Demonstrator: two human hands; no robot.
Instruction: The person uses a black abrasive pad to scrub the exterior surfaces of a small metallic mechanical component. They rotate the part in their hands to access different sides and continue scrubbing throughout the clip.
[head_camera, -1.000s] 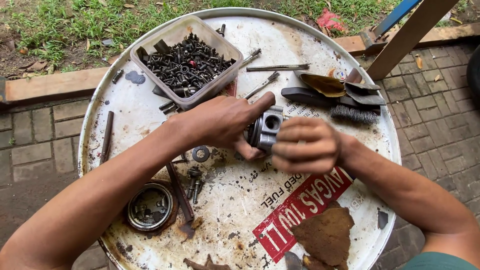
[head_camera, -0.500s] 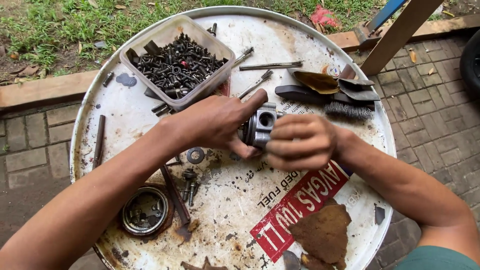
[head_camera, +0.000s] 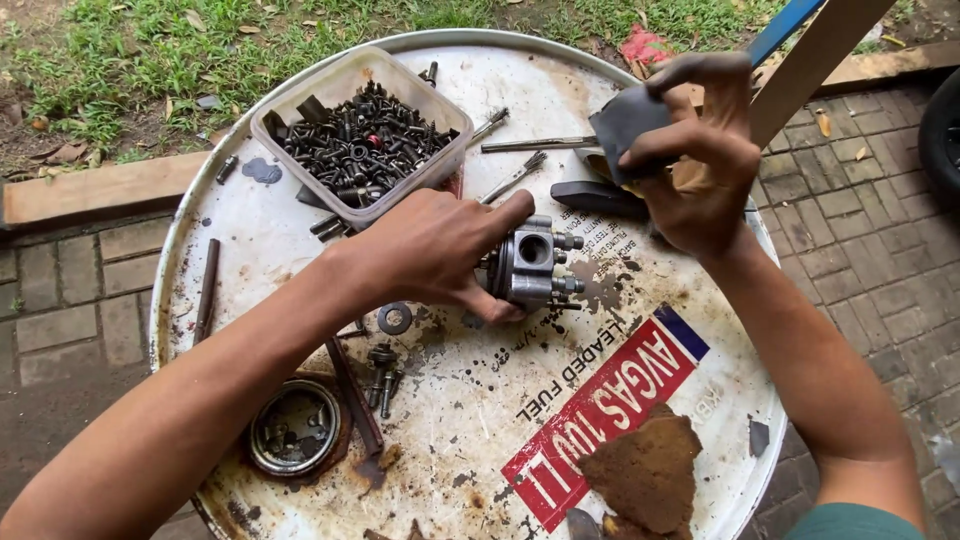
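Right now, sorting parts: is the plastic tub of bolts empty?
No, the plastic tub is heaped with dark bolts and screws.

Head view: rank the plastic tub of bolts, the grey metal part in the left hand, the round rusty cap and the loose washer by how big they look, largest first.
1. Plastic tub of bolts
2. Grey metal part, partly hidden by the left hand, and the round rusty cap: too close to rank.
3. Loose washer

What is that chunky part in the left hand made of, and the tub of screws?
The chunky part looks like bare cast metal: dull silver-grey, with bolts poking out. The tub seems to be cloudy, see-through plastic, and its screws look like dark, oily steel.
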